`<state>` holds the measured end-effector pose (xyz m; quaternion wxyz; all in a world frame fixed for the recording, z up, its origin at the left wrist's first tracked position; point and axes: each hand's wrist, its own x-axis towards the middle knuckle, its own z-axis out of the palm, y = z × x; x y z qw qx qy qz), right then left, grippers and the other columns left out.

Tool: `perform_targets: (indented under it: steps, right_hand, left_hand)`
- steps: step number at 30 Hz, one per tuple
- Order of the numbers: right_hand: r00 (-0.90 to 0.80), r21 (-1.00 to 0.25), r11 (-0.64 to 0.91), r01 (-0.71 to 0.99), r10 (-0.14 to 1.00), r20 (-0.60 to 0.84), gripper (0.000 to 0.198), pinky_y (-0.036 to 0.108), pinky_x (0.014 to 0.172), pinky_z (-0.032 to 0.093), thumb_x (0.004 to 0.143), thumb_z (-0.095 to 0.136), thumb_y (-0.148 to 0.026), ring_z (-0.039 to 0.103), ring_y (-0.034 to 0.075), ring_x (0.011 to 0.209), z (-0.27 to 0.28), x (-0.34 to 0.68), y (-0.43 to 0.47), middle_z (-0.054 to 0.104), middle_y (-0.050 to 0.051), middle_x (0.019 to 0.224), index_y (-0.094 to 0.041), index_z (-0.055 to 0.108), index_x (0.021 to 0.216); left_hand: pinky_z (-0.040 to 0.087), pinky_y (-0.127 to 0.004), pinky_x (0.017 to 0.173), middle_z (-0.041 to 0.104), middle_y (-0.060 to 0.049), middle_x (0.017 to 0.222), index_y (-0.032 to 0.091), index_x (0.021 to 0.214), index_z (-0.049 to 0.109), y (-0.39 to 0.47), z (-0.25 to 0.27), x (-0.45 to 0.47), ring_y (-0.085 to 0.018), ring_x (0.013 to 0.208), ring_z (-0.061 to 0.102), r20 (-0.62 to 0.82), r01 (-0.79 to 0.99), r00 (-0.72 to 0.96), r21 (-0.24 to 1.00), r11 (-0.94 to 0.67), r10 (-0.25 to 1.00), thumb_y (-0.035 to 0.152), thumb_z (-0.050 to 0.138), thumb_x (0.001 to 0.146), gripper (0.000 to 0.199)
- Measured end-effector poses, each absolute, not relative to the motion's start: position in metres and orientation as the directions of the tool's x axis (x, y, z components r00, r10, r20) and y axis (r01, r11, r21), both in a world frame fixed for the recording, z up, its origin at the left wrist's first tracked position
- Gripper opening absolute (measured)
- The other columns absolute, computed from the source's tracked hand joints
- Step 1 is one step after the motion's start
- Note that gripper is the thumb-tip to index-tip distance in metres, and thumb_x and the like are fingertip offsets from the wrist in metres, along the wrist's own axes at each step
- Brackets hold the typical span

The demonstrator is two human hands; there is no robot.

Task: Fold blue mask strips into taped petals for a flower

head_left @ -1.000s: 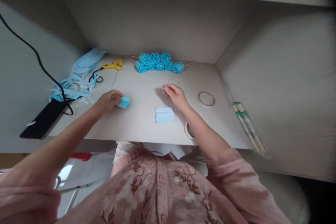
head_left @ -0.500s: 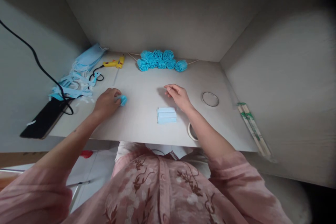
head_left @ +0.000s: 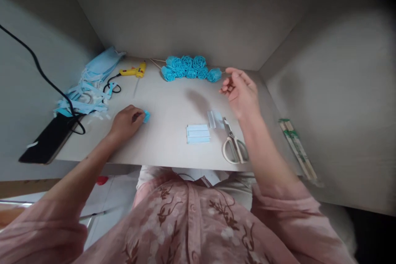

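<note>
Nearest me, white-handled scissors (head_left: 231, 134) lie near the front edge of the table (head_left: 163, 144), beside a pleated pale-blue piece (head_left: 198, 133). Farther in, my left hand (head_left: 126, 122) rests low, fingers pinching a small blue scrap (head_left: 147, 116). My right hand (head_left: 243, 94) is raised and loose, fingers half curled. Beyond lie a yellow glue gun (head_left: 133, 71) and blue flowers (head_left: 187, 62).

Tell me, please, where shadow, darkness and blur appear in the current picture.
Head view: a soft shadow on the pale, flat tabletop, left of the bare right hand; head view: the top right corner fades to black; head view: the long, pale wooden sticks in clear plastic look slightly blurred.
</note>
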<state>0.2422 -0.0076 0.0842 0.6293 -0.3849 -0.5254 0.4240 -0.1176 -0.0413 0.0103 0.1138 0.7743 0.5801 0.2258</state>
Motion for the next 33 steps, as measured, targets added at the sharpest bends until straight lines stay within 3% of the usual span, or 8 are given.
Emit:
perform_targets:
  steps: [4,8,12,14,20,25,29,33]
  right_hand:
    - [0.07,-0.912,0.409,0.018,0.91,0.409,0.024,0.022,0.065,0.052,0.092,0.058,-0.046,0.059,0.007,0.063,0.109,0.249,-0.034,0.062,-0.004,0.075,-0.026,0.066,0.101]
    - [0.038,-0.861,0.387,0.331,0.906,0.422,0.024,0.026,0.071,0.053,0.094,0.056,-0.042,0.064,0.011,0.073,0.091,0.265,-0.084,0.067,-0.002,0.08,-0.025,0.067,0.106]
    - [-0.017,-0.587,0.301,0.751,0.898,0.439,0.023,0.037,0.087,0.05,0.095,0.054,-0.033,0.066,0.02,0.096,0.038,0.286,-0.14,0.072,0.006,0.102,-0.021,0.067,0.109]
    - [-0.026,-0.462,0.245,0.852,0.903,0.43,0.023,0.041,0.091,0.048,0.095,0.052,-0.03,0.063,0.024,0.102,0.013,0.291,-0.163,0.072,0.009,0.107,-0.02,0.067,0.111]
    - [0.009,-0.401,0.174,0.899,0.91,0.414,0.026,0.042,0.099,0.04,0.091,0.058,-0.023,0.059,0.023,0.113,-0.014,0.28,-0.192,0.068,0.009,0.12,-0.02,0.065,0.115]
    - [0.098,-0.347,0.029,0.938,0.934,0.345,0.025,0.039,0.089,0.038,0.086,0.061,-0.018,0.062,0.022,0.106,-0.01,0.28,-0.186,0.071,0.004,0.115,-0.024,0.07,0.109]
    - [0.193,-0.272,-0.088,0.958,0.901,0.388,0.027,0.038,0.085,0.038,0.083,0.06,-0.014,0.063,0.024,0.102,-0.013,0.299,-0.183,0.072,0.003,0.112,-0.023,0.072,0.106]
    - [0.199,-0.262,-0.086,0.961,0.873,0.445,0.023,0.038,0.086,0.039,0.085,0.06,-0.015,0.063,0.023,0.102,-0.017,0.313,-0.184,0.072,0.003,0.11,-0.022,0.072,0.105]
  left_hand:
    - [0.043,-0.03,0.074,0.06,-0.007,0.085,0.013,0.092,0.067,-0.045,0.015,-0.116,-0.019,0.077,0.056,0.194,0.865,0.229,0.409,-0.291,0.954,0.042,0.045,0.089,0.036]
    - [0.043,-0.03,0.078,0.061,-0.008,0.091,0.013,0.097,0.066,-0.043,0.009,-0.121,-0.019,0.081,0.057,0.216,0.871,0.245,0.378,-0.312,0.945,0.043,0.044,0.09,0.038]
    - [0.044,-0.031,0.074,0.062,-0.007,0.092,0.015,0.099,0.066,-0.04,0.0,-0.125,-0.021,0.08,0.058,0.255,0.9,0.261,0.285,-0.331,0.931,0.044,0.045,0.09,0.037]
    - [0.044,-0.032,0.073,0.063,-0.008,0.093,0.015,0.1,0.066,-0.04,-0.003,-0.126,-0.022,0.081,0.059,0.276,0.907,0.281,0.237,-0.348,0.919,0.045,0.045,0.09,0.038]
    - [0.045,-0.032,0.071,0.063,-0.008,0.093,0.016,0.1,0.067,-0.04,-0.007,-0.128,-0.023,0.082,0.061,0.314,0.919,0.277,0.188,-0.346,0.908,0.048,0.046,0.091,0.039]
    - [0.046,-0.033,0.073,0.064,-0.009,0.095,0.014,0.101,0.068,-0.042,-0.007,-0.128,-0.024,0.085,0.062,0.329,0.919,0.279,0.182,-0.35,0.902,0.049,0.045,0.092,0.042]
    - [0.046,-0.034,0.075,0.065,-0.01,0.094,0.012,0.102,0.068,-0.044,-0.006,-0.129,-0.025,0.087,0.062,0.347,0.902,0.305,0.195,-0.386,0.887,0.049,0.04,0.095,0.047]
    - [0.045,-0.035,0.078,0.066,-0.012,0.097,0.012,0.101,0.068,-0.044,-0.007,-0.131,-0.027,0.092,0.062,0.344,0.898,0.308,0.202,-0.391,0.887,0.046,0.029,0.099,0.052]
